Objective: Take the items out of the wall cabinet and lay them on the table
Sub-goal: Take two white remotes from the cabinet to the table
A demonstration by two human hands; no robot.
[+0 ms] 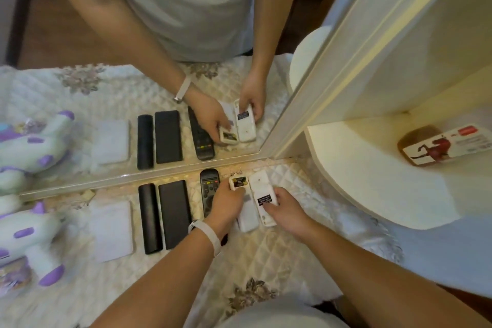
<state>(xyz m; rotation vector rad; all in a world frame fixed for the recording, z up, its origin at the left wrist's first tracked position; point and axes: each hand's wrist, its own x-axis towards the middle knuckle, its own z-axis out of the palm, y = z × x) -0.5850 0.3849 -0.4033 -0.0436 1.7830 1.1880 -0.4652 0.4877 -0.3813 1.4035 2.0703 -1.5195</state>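
Two white remotes lie side by side on the quilted table cover (pixel 266 261), close to the mirror. My left hand (pixel 227 205) holds the left white remote (pixel 241 189), fingers curled over its middle. The right white remote (pixel 262 194), back side up with a black label, is gripped by my right hand (pixel 286 208). To their left lie a black TV remote (pixel 209 189), a flat black slab (pixel 174 216), a black case (pixel 150 218) and a white pad (pixel 111 229). On the cabinet shelf (pixel 359 181) at the right stands a brown bottle with a red-and-white label (pixel 447 146).
A mirror (pixel 106 34) runs along the table's back and doubles everything. A white and purple plush toy (pixel 29 242) sits at the left edge. The open cabinet's rounded shelf overhangs the table's right side.
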